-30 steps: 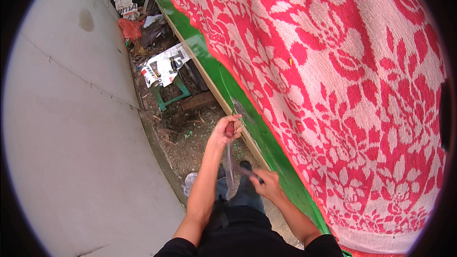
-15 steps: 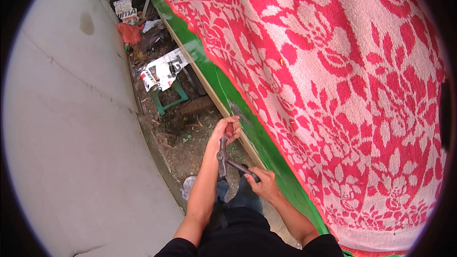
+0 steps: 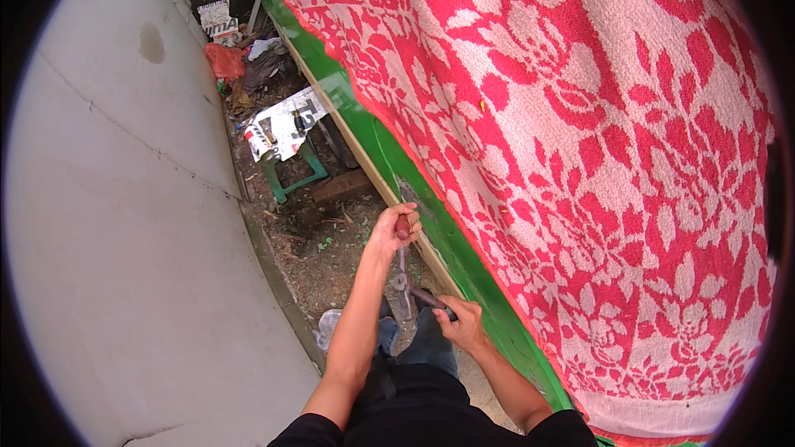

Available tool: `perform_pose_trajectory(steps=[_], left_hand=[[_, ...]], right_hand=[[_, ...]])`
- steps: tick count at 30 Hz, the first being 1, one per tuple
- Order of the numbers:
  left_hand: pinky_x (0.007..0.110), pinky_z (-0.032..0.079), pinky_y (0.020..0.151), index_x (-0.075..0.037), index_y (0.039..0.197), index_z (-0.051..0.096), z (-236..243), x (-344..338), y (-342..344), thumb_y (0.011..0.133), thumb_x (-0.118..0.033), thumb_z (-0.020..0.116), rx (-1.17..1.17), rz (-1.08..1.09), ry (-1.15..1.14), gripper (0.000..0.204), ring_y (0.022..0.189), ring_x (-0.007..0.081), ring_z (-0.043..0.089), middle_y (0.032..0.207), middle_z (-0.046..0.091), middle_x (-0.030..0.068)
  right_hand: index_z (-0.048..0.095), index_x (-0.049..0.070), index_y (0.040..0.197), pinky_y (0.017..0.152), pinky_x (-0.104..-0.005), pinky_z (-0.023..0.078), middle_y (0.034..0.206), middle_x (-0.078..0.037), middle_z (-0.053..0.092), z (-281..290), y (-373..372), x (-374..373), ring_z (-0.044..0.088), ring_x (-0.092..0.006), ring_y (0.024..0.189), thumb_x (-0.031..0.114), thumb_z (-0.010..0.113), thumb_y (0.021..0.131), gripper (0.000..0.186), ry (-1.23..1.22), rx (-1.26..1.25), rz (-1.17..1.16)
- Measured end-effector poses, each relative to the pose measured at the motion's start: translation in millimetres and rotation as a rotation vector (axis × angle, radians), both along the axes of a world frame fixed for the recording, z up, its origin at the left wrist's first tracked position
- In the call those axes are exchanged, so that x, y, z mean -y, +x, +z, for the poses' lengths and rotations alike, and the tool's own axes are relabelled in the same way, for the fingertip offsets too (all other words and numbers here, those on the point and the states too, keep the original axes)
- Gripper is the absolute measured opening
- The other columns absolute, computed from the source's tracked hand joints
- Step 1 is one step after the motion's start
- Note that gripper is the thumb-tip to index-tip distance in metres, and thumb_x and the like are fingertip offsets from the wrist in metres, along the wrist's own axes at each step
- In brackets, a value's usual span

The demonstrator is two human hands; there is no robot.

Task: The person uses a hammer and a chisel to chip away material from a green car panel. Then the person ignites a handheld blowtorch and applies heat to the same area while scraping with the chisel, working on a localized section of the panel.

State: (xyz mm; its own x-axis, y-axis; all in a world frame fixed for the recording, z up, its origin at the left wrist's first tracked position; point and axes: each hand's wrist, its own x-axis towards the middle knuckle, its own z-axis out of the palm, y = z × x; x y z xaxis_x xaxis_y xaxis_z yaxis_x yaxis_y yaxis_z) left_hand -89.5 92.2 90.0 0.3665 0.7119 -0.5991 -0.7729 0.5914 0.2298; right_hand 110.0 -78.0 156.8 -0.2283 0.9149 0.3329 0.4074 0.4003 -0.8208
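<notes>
My left hand (image 3: 387, 230) is closed around a tool with a rounded red-brown handle (image 3: 402, 227). Its handle end points back toward me, and its other end is hidden by the fingers. The hand is at the green panel (image 3: 451, 252), beside the wooden strip (image 3: 435, 258) along the panel's edge. In my right hand (image 3: 465, 324) is a hammer (image 3: 401, 283), gripped by its dark handle. The hammer's head is slightly blurred and lies just below the red-brown handle end; whether they touch I cannot tell.
A red and pink floral cloth (image 3: 571, 174) covers most of the green panel. On the left rises a pale grey wall (image 3: 141, 223). Between them, a green stool (image 3: 308, 172) bears a white printed sheet (image 3: 286, 120) with small tools. A red plastic bag (image 3: 224, 60) lies farther off among litter.
The hammer head has shifted slightly right and turned more upright. My right hand has moved slightly right and down, while my left hand stays at the panel edge.
</notes>
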Motion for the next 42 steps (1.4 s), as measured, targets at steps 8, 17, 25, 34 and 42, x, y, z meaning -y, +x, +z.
perform_pose_trajectory(steps=[8,17,25,34,42], left_hand=[[0.030,0.029,0.043,0.000,0.112,0.052,-2.3,5.7,-10.1,0.088,-0.008,0.054,0.011,0.064,-0.029,0.026,0.048,0.0151,0.035,0.059,0.040,0.0011],[0.028,0.026,0.038,0.000,0.125,0.052,-17.6,26.3,-74.3,0.092,-0.010,0.050,0.140,-0.107,0.141,0.034,0.043,0.0137,0.034,0.053,0.038,0.0016],[0.030,0.029,0.036,-0.008,0.125,0.052,6.3,64.0,-82.2,0.094,-0.010,0.049,0.014,-0.063,0.242,0.031,0.041,0.0141,0.036,0.053,0.038,0.0011],[0.029,0.032,0.038,-0.015,0.116,0.052,55.5,139.6,-86.3,0.102,-0.027,0.050,-0.382,0.052,0.219,0.018,0.042,0.0125,0.035,0.054,0.036,-0.0004],[0.027,0.031,0.038,-0.016,0.110,0.050,53.8,204.0,-128.6,0.104,-0.035,0.047,-0.742,0.241,0.233,0.020,0.042,0.0099,0.034,0.052,0.035,-0.0014]], right_hand=[[0.068,0.001,0.096,0.055,-0.0360,0.048,0.071,-0.019,0.065,11.0,-3.1,2.3,0.065,-0.0302,0.058,0.015,0.073,0.090,0.016,-0.293,0.067,-0.076],[0.069,0.001,0.094,0.049,-0.0299,0.044,0.064,-0.013,0.061,13.5,-2.4,11.1,0.055,-0.0160,0.047,0.017,0.071,0.092,0.016,-0.365,0.055,-0.112],[0.069,0.000,0.094,0.050,-0.0305,0.042,0.061,-0.012,0.055,17.8,0.1,13.6,0.051,-0.0154,0.047,0.019,0.071,0.093,0.019,-0.414,0.045,-0.164],[0.067,0.001,0.093,0.054,-0.0329,0.044,0.061,-0.009,0.057,18.8,-34.9,-5.4,0.055,-0.0153,0.054,0.022,0.068,0.095,0.021,-0.426,-0.006,-0.195],[0.064,0.001,0.092,0.052,-0.0322,0.042,0.056,-0.006,0.054,30.9,-87.0,-18.8,0.054,-0.0131,0.051,0.021,0.064,0.097,0.021,-0.441,-0.131,-0.039]])
